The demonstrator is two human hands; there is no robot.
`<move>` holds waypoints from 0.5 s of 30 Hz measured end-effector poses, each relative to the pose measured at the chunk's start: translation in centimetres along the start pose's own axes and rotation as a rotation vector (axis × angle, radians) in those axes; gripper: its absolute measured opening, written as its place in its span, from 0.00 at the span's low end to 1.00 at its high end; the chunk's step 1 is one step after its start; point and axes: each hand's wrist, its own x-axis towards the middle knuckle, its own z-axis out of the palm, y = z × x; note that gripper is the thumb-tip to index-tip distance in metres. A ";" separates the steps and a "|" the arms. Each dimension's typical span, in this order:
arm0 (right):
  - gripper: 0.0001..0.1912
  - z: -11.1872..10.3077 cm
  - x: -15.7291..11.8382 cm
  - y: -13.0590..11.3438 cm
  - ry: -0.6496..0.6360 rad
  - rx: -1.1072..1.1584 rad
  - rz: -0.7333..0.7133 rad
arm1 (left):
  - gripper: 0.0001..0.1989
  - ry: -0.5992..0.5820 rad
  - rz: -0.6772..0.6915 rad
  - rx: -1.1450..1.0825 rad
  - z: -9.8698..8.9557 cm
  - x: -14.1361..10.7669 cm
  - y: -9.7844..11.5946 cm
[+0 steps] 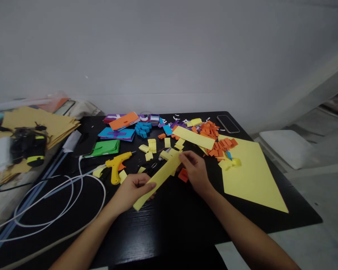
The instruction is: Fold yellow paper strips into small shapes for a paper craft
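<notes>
Holds a yellow paper strip [161, 178] slantwise over the black desk [169, 228], clamping its near end in the fingers of the left hand [135, 190] and pinching its far end (fingers together there too) with the right hand [195, 170]. Has a yellow glue gun [116, 166] beyond the left hand, a yellow sheet [252, 174] rightward, then orange folded pieces [210, 132], and a phone [228, 124] farther back.

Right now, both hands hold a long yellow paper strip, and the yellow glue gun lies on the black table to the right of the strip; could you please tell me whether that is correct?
Not quite: the head view shows the yellow glue gun to the left of the long yellow paper strip, on the black table. Both hands do hold the strip.
</notes>
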 end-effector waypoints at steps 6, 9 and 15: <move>0.13 -1.6 1.2 -0.6 0.138 0.184 -0.053 | 0.14 0.306 0.139 -0.158 -2.3 0.0 1.0; 0.12 -1.8 0.8 -0.9 -0.159 0.154 0.053 | 0.11 0.584 0.274 -0.366 -2.7 -0.1 1.2; 0.15 -0.7 -1.1 -1.4 -1.075 -0.182 0.254 | 0.14 0.607 0.314 -0.389 -2.6 0.0 0.7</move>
